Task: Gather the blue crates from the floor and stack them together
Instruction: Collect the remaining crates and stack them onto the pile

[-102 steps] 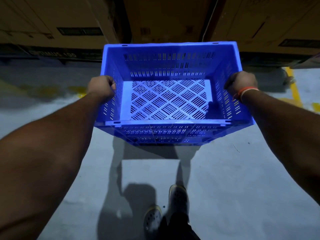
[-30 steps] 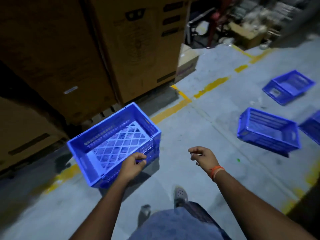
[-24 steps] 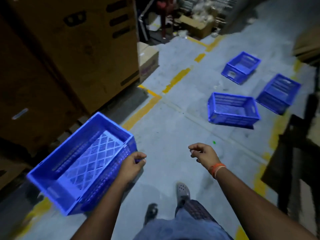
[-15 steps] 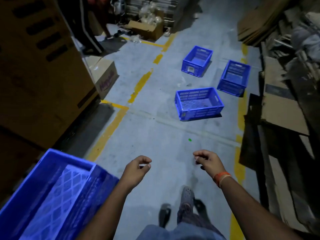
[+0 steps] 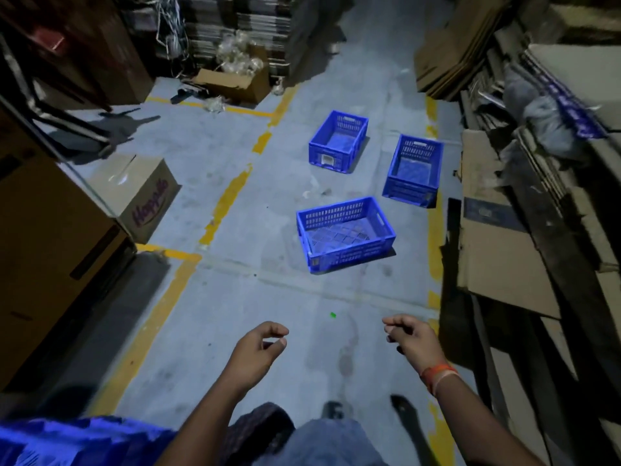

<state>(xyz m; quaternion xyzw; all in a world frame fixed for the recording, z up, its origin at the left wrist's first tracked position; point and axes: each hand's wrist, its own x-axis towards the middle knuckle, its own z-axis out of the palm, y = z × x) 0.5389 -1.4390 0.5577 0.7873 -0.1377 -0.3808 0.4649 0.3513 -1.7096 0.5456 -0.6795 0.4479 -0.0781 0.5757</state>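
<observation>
Ahead, three blue crates [image 5: 346, 234] lie well beyond both empty, loosely curled grips.

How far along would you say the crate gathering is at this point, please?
Done: one crate sits at the lower left, out of the hands. In hand: nothing; the left hand and right hand hang loosely curled and hold nothing. Left: the nearest crate and two farther crates lie apart on the floor, unstacked.

left hand [image 5: 257, 353] loosely curled, right hand [image 5: 411, 338] likewise, both empty
</observation>
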